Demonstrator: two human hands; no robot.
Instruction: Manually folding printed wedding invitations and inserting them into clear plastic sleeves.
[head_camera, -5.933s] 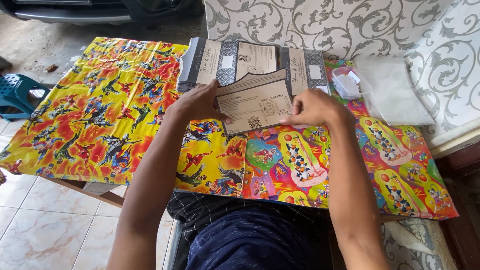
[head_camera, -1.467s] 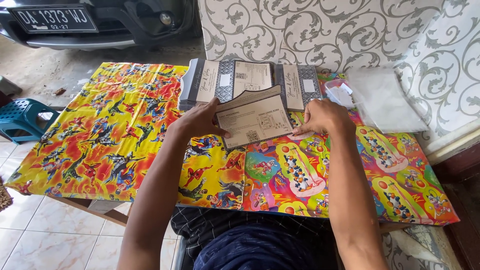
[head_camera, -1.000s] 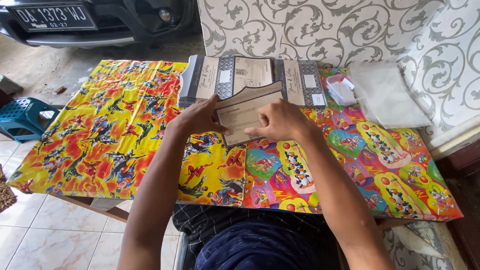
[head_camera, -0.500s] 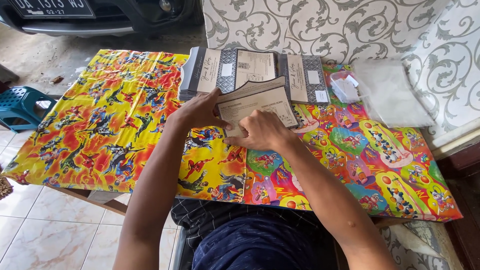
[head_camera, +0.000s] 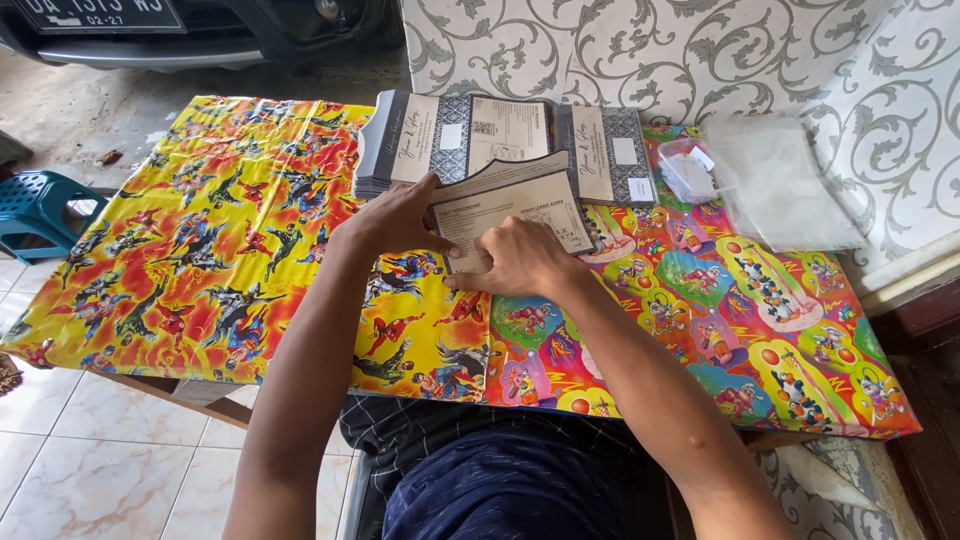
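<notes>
The left hand (head_camera: 400, 215) lies flat, fingers spread, on the left edge of a beige folded card (head_camera: 520, 205). The right hand (head_camera: 515, 258) presses its curled fingers on the card's lower part; neither hand pinches it. The card rests on a table covered with bright cartoon-print plastic sheets (head_camera: 210, 250), just in front of a row of grey-and-beige card stacks (head_camera: 500, 140). Right of the stacks sits a small clear plastic box (head_camera: 690, 170), contents unclear, beside clear plastic sleeves (head_camera: 785, 185). A blue plastic stool (head_camera: 35, 205) stands on the floor at left.
</notes>
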